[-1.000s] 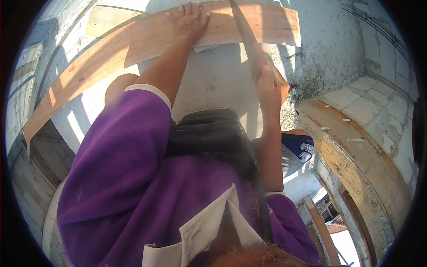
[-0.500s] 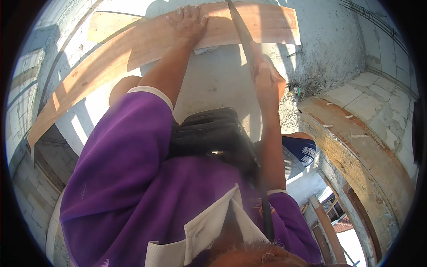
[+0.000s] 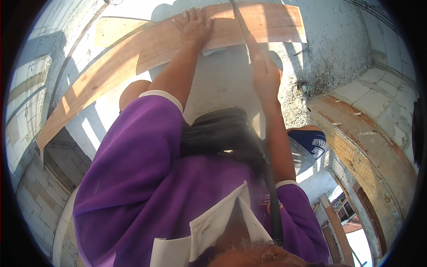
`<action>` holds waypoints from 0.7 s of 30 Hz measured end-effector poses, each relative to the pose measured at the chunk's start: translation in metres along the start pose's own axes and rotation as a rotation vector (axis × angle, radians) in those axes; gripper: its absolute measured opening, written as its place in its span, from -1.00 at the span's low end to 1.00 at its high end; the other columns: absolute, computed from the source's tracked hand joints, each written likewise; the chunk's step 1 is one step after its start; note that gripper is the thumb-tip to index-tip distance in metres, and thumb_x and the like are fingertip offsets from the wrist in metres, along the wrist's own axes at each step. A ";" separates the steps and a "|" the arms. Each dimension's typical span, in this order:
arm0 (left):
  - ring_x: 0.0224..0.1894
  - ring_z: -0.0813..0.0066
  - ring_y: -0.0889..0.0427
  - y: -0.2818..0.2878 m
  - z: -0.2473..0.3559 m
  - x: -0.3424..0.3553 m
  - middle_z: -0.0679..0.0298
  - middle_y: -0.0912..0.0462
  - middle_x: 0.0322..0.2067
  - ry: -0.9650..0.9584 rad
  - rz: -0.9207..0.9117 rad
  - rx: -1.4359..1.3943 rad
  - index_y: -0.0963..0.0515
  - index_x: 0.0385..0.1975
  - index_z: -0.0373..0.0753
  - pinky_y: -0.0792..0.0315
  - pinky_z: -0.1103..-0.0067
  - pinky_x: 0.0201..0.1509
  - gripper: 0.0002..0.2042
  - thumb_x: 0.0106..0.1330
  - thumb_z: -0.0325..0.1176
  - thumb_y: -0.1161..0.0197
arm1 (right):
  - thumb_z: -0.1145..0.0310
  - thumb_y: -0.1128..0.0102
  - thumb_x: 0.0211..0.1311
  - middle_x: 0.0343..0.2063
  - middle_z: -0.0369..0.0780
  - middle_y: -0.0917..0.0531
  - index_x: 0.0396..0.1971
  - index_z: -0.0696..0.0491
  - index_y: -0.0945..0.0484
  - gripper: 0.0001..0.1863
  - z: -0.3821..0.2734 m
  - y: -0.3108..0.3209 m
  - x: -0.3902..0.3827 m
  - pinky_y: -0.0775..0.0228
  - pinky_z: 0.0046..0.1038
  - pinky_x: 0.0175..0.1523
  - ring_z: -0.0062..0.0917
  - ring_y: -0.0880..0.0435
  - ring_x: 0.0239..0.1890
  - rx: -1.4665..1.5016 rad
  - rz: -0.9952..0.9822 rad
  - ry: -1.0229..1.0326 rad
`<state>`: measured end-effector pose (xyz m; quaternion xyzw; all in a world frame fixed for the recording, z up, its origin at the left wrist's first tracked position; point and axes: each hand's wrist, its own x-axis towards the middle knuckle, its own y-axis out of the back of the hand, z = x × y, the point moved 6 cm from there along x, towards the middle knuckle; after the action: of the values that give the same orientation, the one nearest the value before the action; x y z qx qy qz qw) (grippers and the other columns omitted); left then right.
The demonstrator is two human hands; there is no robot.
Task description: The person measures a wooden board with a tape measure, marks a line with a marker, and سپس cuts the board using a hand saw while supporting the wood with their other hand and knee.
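Note:
A long strip of thin plywood lies across the far side in front of me, curved by the lens. My left hand presses flat on it, fingers spread. My right hand is wrapped round the handle end of a hand saw, and the handle is mostly hidden by the fingers. The saw blade points away from me and crosses the plywood to the right of my left hand, seen almost edge-on. Its far tip runs out of the picture at the top.
Another pale board lies beyond the strip at the left. A rough concrete wall rises at the right, near a small green and black object. A long, dusty wooden board stands further right. Thin rods show at the upper right.
The view has shifted, so the scene sits a little further right. The saw blade looks narrower and more edge-on than before. My left hand stays flat on the plywood.

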<state>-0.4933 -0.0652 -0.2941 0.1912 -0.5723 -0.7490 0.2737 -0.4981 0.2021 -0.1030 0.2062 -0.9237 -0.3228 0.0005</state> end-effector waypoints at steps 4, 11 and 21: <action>0.62 0.02 0.07 0.006 0.002 -0.005 0.17 -0.11 0.55 -0.033 -0.025 0.050 -0.20 0.54 0.05 0.45 -0.26 0.55 -0.28 0.50 0.31 0.25 | 0.28 -0.06 0.46 -0.41 0.09 -0.71 0.07 0.18 -0.64 -0.63 0.000 -0.025 0.031 -0.55 -0.26 -0.16 -0.04 -0.72 -0.36 0.016 0.058 0.088; 0.62 0.04 0.08 0.003 -0.004 0.000 0.16 -0.10 0.56 -0.006 -0.016 0.033 -0.19 0.54 0.06 0.45 -0.26 0.55 -0.30 0.52 0.28 0.27 | 0.34 -0.10 0.44 -0.31 0.07 -0.74 0.13 0.21 -0.60 -0.62 0.003 0.038 -0.088 -0.56 -0.36 -0.10 -0.28 -0.81 -0.25 0.142 0.055 0.112; 0.62 0.02 0.07 0.017 0.003 -0.002 0.14 -0.12 0.55 0.009 -0.053 0.006 -0.20 0.54 0.03 0.44 -0.27 0.54 -0.30 0.52 0.27 0.27 | 0.28 -0.05 0.47 -0.32 0.05 -0.74 0.09 0.20 -0.63 -0.62 -0.007 -0.007 -0.007 -0.56 -0.35 -0.11 -0.17 -0.75 -0.37 0.058 -0.008 0.061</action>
<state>-0.4904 -0.0650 -0.2770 0.2106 -0.5679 -0.7535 0.2558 -0.4883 0.1958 -0.1009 0.2196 -0.9314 -0.2893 0.0214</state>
